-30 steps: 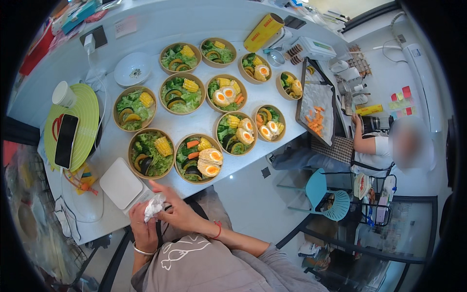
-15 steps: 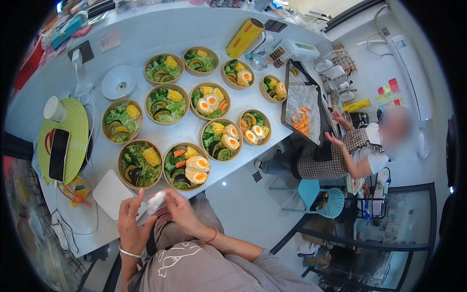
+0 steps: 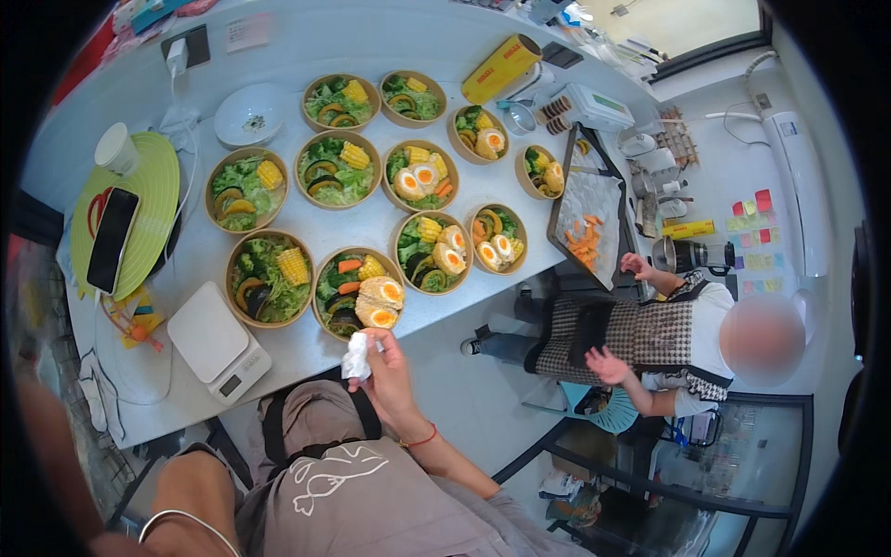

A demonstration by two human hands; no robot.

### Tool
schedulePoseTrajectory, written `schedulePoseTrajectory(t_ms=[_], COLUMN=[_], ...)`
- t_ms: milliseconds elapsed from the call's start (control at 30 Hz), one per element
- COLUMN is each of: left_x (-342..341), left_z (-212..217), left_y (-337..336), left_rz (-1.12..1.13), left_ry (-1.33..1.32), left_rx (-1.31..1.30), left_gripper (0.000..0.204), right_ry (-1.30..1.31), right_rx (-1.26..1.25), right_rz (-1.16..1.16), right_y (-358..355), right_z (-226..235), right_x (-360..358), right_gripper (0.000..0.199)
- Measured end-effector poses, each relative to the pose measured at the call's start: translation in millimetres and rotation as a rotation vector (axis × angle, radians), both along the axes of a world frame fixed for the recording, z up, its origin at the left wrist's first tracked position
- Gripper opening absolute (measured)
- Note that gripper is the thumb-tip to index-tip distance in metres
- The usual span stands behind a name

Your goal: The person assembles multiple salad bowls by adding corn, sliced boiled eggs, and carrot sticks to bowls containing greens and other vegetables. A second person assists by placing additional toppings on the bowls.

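Pinched by the right hand [image 3: 390, 381], the crumpled tissue [image 3: 355, 358] seems light, soft, best held mid-bunch; the blurred left hand [image 3: 58, 455] is unreadable.

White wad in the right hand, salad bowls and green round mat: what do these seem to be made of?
White wad: probably tissue paper, matte and softly crumpled. Salad bowls: likely paperboard, plain tan with thin walls and rounded rims. Green round mat: perhaps plastic or woven fibre, fairly matte with concentric rings; the look leaves it open.
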State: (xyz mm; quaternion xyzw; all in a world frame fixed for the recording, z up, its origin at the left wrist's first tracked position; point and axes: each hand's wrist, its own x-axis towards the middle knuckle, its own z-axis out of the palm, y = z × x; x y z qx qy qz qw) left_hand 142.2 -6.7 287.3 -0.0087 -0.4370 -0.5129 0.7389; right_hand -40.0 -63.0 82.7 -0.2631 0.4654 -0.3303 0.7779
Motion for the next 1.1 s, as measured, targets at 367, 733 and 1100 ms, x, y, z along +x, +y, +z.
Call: schedulePoseTrajectory(t_ms=[367, 733, 1100], left_x=[0.8, 12.3, 21.0], left_z=[-0.2, -0.6, -0.3], left_y=[0.0, 12.0, 22.6], left_rz=[0.018, 0.088, 0.162], left_ry=[0.005, 0.002, -0.005], left_rx=[-0.028, -0.045, -0.060], left_gripper=[0.074, 0.072, 0.070], right_ry=[-0.061, -0.041, 0.092], right_rx=[-0.054, -0.078, -0.296], right_rz=[0.070, 0.233, 0.277], right_y=[-8.0, 3.1, 12.9], right_z=[-10.2, 1.2, -0.8], right_x=[-5.6, 11.4, 19.0], right_gripper=[0.039, 0.033, 0.024])
